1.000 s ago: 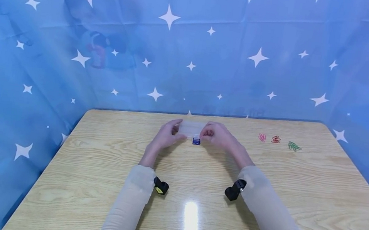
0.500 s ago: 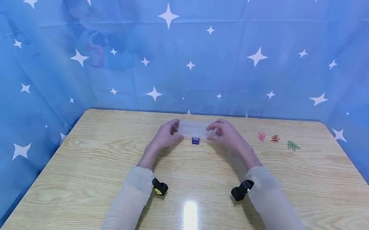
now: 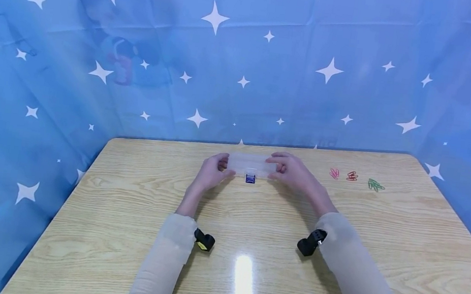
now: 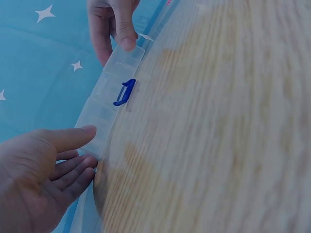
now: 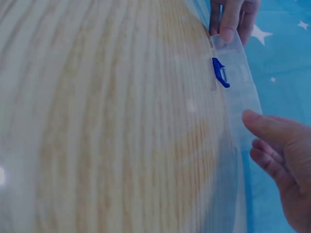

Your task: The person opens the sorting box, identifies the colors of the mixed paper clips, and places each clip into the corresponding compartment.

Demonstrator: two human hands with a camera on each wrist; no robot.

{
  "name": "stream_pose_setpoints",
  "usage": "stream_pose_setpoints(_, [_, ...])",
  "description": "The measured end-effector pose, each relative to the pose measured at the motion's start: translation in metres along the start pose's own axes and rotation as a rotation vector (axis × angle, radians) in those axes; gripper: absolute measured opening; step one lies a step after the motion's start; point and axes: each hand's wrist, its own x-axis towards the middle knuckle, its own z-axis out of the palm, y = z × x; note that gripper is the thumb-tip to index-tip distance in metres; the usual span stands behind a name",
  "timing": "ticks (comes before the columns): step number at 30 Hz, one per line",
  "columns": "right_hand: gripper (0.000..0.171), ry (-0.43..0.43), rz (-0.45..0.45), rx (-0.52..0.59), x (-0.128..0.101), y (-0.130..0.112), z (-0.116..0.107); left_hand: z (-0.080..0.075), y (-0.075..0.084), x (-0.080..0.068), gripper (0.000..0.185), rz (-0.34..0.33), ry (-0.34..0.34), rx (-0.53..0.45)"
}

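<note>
A clear, flat plastic box [image 3: 248,164] sits near the far edge of the table, with a small blue latch [image 3: 250,179] at the middle of its front side. My left hand [image 3: 213,171] holds the box's left end, the thumb on the front and the fingers at the end and behind. At the right end, my right hand [image 3: 288,171] grips the box between thumb and fingers. Both wrist views show the latch jutting out from the front. In the left wrist view, faint partitions show through the plastic [image 4: 109,80]. Whether the lid is raised, I cannot tell.
To the right of the box lie small piles of paper clips: pink ones [image 3: 334,173], red ones [image 3: 352,176] and green ones [image 3: 375,185]. A blue curtain with white stars [image 3: 247,59] hangs behind the wooden table [image 3: 117,231].
My right hand has moved from beside the latch to the box's right end, uncovering more of the box. My left hand has stayed at the left end.
</note>
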Motion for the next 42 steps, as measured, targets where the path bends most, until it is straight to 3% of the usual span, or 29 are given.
stream_pose_setpoints(10, [0.043, -0.008, -0.045, -0.006, 0.002, 0.003, -0.005, 0.003, -0.002, -0.001, 0.058, -0.038, 0.050, -0.092])
stream_pose_setpoints(21, [0.040, 0.010, -0.027, 0.027, 0.007, 0.004, -0.009, 0.002, -0.002, -0.001, 0.045, -0.057, 0.085, -0.174])
stream_pose_setpoints(31, [0.046, 0.067, 0.033, 0.075, 0.015, 0.011, -0.011, 0.002, -0.002, -0.001, 0.034, -0.029, 0.085, -0.121])
stream_pose_setpoints(37, [0.050, 0.102, 0.042, 0.091, 0.020, 0.016, -0.010, 0.003, -0.003, 0.000, 0.038, -0.024, 0.085, -0.131])
stream_pose_setpoints(42, [0.046, 0.125, 0.085, 0.171, 0.022, 0.017, -0.010, 0.003, -0.003, 0.000, 0.040, -0.003, 0.084, -0.114])
